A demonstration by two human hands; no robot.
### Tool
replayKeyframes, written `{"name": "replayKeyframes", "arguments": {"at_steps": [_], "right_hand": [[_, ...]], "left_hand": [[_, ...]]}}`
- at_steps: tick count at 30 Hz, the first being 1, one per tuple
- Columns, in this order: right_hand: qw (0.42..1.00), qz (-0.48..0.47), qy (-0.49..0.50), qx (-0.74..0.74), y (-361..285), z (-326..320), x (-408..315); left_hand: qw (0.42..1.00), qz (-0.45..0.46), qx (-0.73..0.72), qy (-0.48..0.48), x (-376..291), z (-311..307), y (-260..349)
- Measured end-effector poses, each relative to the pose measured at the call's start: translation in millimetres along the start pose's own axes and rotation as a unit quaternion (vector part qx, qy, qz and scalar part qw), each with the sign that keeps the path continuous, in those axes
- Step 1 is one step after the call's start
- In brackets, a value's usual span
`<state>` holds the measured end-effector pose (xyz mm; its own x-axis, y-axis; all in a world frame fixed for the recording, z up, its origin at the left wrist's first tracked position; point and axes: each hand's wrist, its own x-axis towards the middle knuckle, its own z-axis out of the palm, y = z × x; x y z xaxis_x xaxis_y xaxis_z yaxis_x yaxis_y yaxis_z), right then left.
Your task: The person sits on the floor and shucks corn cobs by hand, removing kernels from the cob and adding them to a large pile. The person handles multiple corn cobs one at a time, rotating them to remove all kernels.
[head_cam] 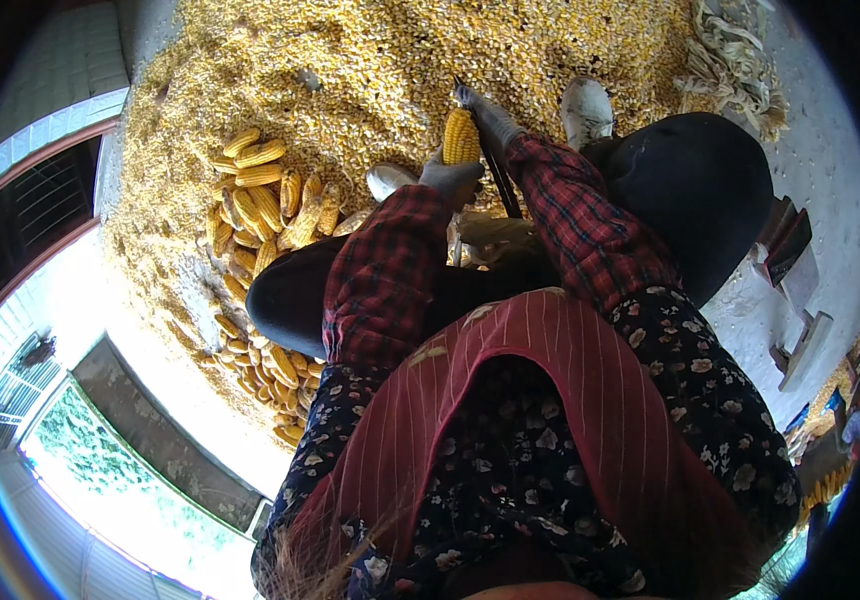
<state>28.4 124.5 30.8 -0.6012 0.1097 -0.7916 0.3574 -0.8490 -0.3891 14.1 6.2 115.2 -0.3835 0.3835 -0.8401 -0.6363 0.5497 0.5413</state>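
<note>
My gloved left hand (453, 177) grips the lower end of a yellow corn cob (461, 136), which stands with its kernels upward between my hands. On the cob's right side is my gloved right hand (491, 120); its fingers are curled around a thin dark tool whose tip shows beyond them, though its exact kind cannot be told. A dark narrow bar (501, 180) slants down below that hand toward my lap. Loose corn kernels (400, 67) cover the ground in front of me. Unshelled cobs (259, 176) lie heaped left of my left hand.
Corn husks (730, 67) lie at the upper right. More cobs (280, 367) are piled beside my left knee. My shoes (587, 111) rest among the kernels. Wooden pieces (805, 349) lie on the concrete floor at right. A low wall (163, 431) runs at lower left.
</note>
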Motion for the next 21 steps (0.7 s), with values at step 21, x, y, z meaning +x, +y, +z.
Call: {"name": "replayKeyframes", "arguments": {"at_steps": [21], "right_hand": [[0.989,-0.048,0.062,-0.124,5.2,-3.2,-4.4]], "left_hand": [[0.996,0.047,-0.070,-0.043,1.9,-20.6,-1.1]]}}
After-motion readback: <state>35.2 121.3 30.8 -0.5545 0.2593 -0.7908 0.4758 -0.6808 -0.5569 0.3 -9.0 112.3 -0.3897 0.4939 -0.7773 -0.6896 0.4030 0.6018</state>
